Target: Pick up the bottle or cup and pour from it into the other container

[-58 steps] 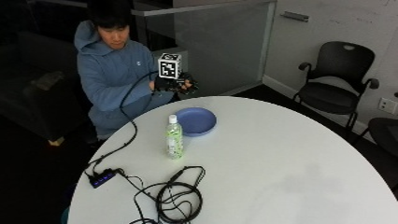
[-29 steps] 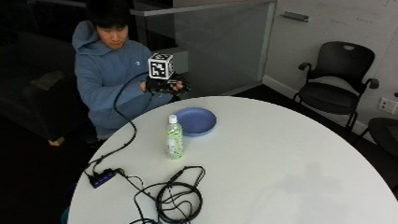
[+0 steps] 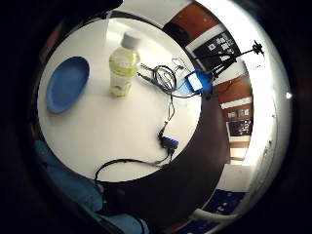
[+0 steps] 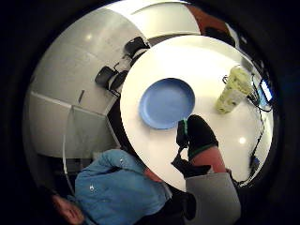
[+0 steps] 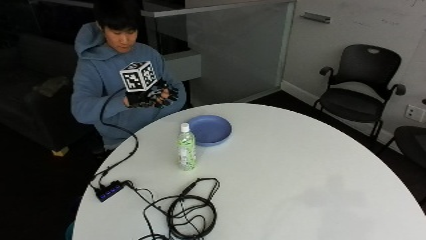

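The round white table (image 5: 319,180) fills the lower part of the outside view, and the person sits at its far edge, at about 11 o'clock from the table's centre. On it, near that edge, lies the shallow blue plastic bowl (image 5: 210,130), and just beside the bowl, toward 7 o'clock from it, stands the clear plastic bottle with a white cap and pale green label (image 5: 186,148). The bottle is upright, its long axis vertical, cap on top, and it does not touch the bowl. Farther toward the near edge lies a coil of black cable (image 5: 190,212), well apart from both.

The black-gloved right hand (image 5: 154,96) hangs in the air in front of the person's chest, beyond the table's rim and above it, holding nothing. Its fingers are spread and slightly bent, not pressed together. From this hand the bottle lies down and forward, at about 5 o'clock in the outside view, with the bowl a little to the right of that line. The bare hand is not clearly visible, so the gloved hand is my pick for the reach, which probably needs a side grip around the upright bottle.
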The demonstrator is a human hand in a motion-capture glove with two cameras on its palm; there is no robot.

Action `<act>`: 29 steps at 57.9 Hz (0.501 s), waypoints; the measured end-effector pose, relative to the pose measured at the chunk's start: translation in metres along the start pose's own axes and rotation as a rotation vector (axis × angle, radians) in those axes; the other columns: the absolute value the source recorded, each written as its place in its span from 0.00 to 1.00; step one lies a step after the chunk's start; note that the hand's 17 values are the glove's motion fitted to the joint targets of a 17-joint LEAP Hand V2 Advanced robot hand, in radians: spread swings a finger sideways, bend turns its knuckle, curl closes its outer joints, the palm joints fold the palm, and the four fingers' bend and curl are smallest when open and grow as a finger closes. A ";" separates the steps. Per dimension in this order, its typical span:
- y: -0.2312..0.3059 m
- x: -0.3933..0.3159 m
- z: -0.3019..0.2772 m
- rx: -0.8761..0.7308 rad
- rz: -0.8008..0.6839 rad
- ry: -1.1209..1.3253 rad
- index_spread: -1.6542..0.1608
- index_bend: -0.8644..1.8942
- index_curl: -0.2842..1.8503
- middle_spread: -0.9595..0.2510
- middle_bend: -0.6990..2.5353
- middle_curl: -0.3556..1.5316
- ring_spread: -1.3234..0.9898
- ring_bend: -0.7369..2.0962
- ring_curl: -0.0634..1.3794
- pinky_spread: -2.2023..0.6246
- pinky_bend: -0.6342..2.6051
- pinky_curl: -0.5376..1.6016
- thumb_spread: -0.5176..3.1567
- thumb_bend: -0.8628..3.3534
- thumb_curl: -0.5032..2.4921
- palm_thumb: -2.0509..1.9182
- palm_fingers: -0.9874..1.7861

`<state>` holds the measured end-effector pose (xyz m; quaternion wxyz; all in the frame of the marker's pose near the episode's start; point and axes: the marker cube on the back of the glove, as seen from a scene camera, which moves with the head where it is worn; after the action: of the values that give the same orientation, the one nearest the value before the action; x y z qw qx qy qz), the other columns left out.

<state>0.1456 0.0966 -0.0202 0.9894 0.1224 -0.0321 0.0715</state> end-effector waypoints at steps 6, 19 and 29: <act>0.010 0.026 -0.004 0.073 0.010 -0.025 0.71 0.36 0.23 0.80 0.28 0.35 0.65 0.43 0.23 0.87 0.37 0.36 0.42 0.20 0.32 0.71 0.41; 0.025 0.071 0.002 0.190 0.055 -0.231 0.71 0.35 0.22 0.80 0.28 0.36 0.65 0.44 0.24 0.87 0.38 0.37 0.41 0.20 0.32 0.70 0.39; 0.026 0.103 0.024 0.215 0.077 -0.460 0.71 0.35 0.22 0.80 0.28 0.36 0.65 0.45 0.25 0.87 0.39 0.38 0.40 0.20 0.32 0.70 0.38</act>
<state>0.2426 0.1292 0.0179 0.9339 0.2388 -0.2532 0.0823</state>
